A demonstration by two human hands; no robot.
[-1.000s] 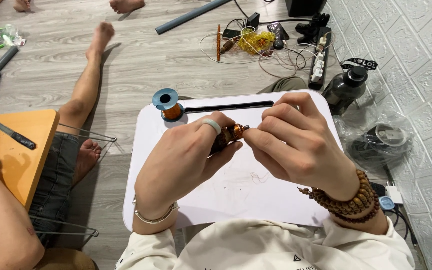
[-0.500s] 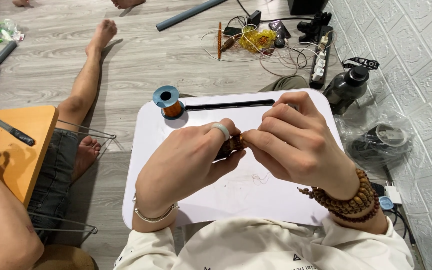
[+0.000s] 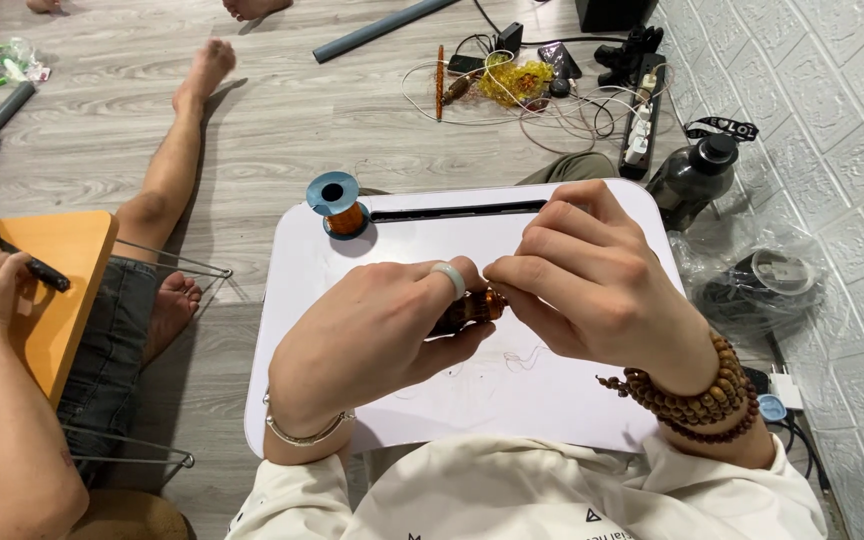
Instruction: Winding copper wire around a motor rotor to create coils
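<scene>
Both hands closed on a small copper-wound coil at centre frame.

We held the brownish coil (image 3: 467, 310), mostly hidden, between left hand (image 3: 377, 335) and right hand (image 3: 592, 285), above a white lap table (image 3: 552, 400); a copper wire spool (image 3: 337, 203) stood upper left, grey plank floor (image 3: 252, 130) beyond.

- The white lap table (image 3: 572, 400) has bare room in front of the left hand (image 3: 377, 335) and right hand (image 3: 592, 285).
- A wire spool (image 3: 337, 203) stands at the far left corner.
- A dark bottle (image 3: 692, 180) and a plastic bag (image 3: 762, 285) crowd the right side.
- Another person's leg (image 3: 167, 190) and an orange table (image 3: 42, 290) block the left.
</scene>
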